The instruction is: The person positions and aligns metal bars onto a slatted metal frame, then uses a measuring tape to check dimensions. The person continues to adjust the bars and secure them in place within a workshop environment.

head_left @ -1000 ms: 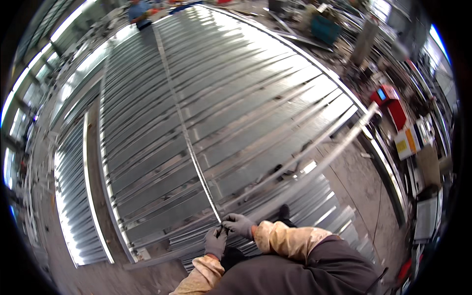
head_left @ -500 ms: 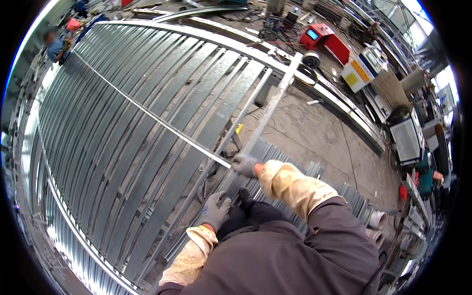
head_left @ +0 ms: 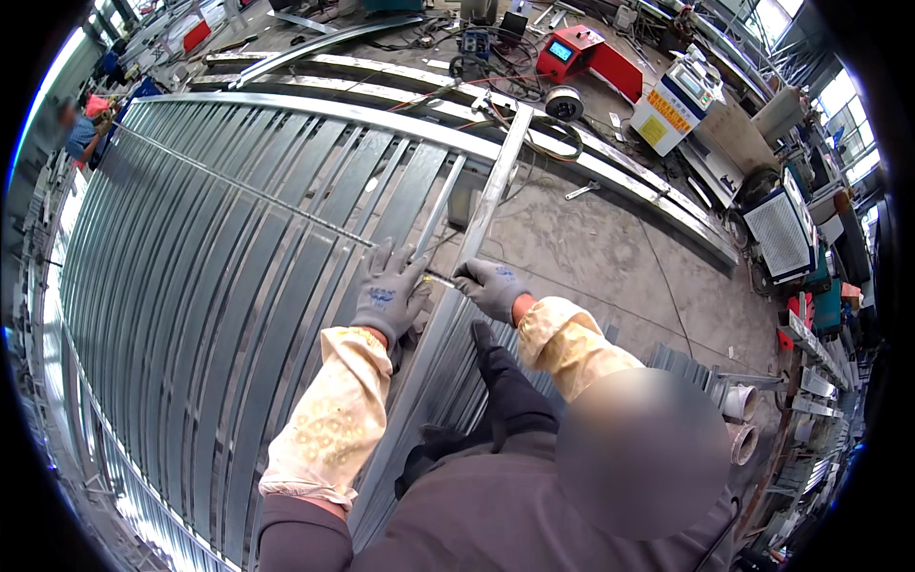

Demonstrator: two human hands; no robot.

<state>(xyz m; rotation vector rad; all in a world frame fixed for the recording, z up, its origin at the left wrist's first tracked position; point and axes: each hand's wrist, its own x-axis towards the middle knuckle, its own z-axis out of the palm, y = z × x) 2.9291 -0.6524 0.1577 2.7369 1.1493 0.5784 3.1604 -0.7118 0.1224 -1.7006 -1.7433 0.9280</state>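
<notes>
A long, thin measuring tape (head_left: 276,201) stretches across a wide frame of parallel grey metal slats (head_left: 195,315) from the far left. My right hand (head_left: 493,290), in a grey glove, pinches its near end beside the frame's right edge beam (head_left: 496,181). My gloved left hand (head_left: 385,296) lies over the tape just left of that beam, fingers spread. A small yellow spot shows by its thumb; what it belongs to is unclear. Both forearms wear pale, stained sleeves.
Long metal profiles (head_left: 467,334) lie bundled by my feet. Past the frame are a red machine (head_left: 569,54), a wire spool (head_left: 563,103), a white cabinet (head_left: 667,107) and loose cables. A wrench (head_left: 581,190) rests on the floor. Another person (head_left: 80,133) is at the far left.
My left hand has moved up and forward from near my legs onto the tape. My right hand stays at the tape's near end. The view has shifted.
</notes>
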